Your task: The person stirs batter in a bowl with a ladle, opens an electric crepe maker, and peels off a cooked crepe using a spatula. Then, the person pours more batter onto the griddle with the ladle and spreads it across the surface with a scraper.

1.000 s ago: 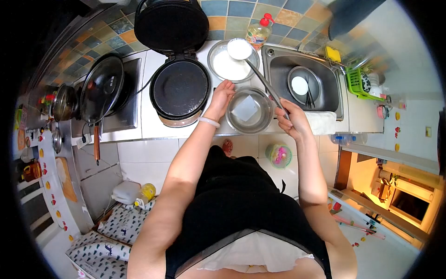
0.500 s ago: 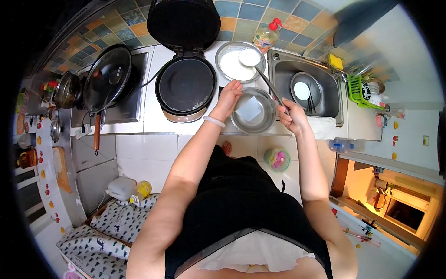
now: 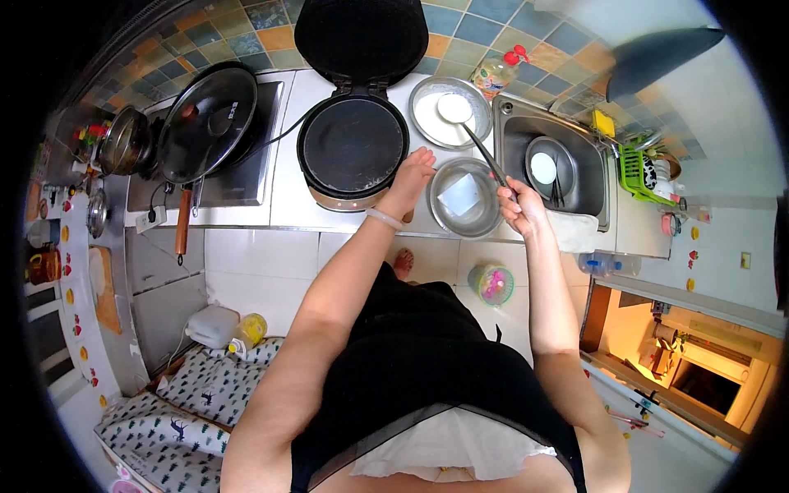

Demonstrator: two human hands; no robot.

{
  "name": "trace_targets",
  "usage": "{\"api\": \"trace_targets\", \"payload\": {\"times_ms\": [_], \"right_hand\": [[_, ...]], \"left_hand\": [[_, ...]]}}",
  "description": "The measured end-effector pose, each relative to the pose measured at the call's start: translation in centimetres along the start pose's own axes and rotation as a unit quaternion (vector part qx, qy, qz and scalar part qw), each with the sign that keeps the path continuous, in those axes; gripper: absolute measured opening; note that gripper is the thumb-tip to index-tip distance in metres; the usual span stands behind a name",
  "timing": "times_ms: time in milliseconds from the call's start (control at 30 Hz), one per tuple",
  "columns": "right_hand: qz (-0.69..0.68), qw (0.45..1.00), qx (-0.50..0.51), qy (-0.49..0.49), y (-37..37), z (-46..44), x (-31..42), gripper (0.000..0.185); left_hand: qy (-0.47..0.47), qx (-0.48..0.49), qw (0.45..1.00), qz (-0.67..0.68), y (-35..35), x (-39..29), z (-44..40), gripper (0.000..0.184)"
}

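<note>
My right hand [image 3: 519, 201] is closed around the dark handle of a ladle [image 3: 486, 156]. The ladle's round head, filled with white, is over a metal bowl of white batter-like liquid [image 3: 431, 111]; whether it touches the liquid I cannot tell. My left hand [image 3: 412, 179], with a pale bangle on the wrist, has its fingers stretched out and holds nothing. It lies between the round black electric griddle [image 3: 353, 144] and a second metal bowl [image 3: 440, 215]. Inside that second bowl is a whitish square piece [image 3: 460, 195]. The griddle's lid [image 3: 362, 37] stands raised.
To the right is a steel sink [image 3: 514, 131] containing a metal bowl, with a green dish rack [image 3: 633, 172] beyond. A red-topped bottle [image 3: 495, 76] stands by the tiled wall. On the left, a lidded pan [image 3: 209, 123] sits on the stove. A small basket [image 3: 491, 285] is on the floor.
The view has shifted, so the counter appears farther right. Relative to the bowls, my left hand has moved left toward the griddle. The ladle head sits nearer the middle of the batter bowl.
</note>
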State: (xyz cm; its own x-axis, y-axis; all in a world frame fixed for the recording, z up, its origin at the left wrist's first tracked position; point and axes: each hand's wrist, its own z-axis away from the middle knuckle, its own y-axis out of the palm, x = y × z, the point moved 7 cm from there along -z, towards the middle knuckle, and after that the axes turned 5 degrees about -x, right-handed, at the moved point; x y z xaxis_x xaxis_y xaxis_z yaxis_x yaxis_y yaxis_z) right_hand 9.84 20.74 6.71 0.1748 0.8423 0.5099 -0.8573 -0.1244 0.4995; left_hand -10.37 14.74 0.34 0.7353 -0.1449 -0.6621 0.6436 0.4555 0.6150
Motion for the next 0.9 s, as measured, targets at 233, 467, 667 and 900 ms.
{"api": "trace_targets", "payload": {"times_ms": [233, 467, 667, 900], "right_hand": [[0.074, 0.996, -0.008, -0.045, 4.3, 5.8, 0.7, 0.029], [0.107, 0.993, 0.043, 0.011, 8.5, 6.1, -3.9, 0.034], [0.148, 0.985, 0.067, 0.057, 10.0, 2.7, -10.3, 0.031], [0.272, 0.962, -0.01, -0.003, 11.0, 0.5, -14.0, 0.022]], "left_hand": [[0.007, 0.028, 0.999, 0.018, -0.5, -1.5, 1.5, 0.069], [0.023, 0.007, 0.999, 0.028, -4.6, -2.6, 5.4, 0.07], [0.009, -0.058, 0.997, 0.052, -10.2, -1.4, 8.4, 0.072], [0.005, -0.088, 0.995, 0.049, -12.3, -1.9, 10.6, 0.07]]}}
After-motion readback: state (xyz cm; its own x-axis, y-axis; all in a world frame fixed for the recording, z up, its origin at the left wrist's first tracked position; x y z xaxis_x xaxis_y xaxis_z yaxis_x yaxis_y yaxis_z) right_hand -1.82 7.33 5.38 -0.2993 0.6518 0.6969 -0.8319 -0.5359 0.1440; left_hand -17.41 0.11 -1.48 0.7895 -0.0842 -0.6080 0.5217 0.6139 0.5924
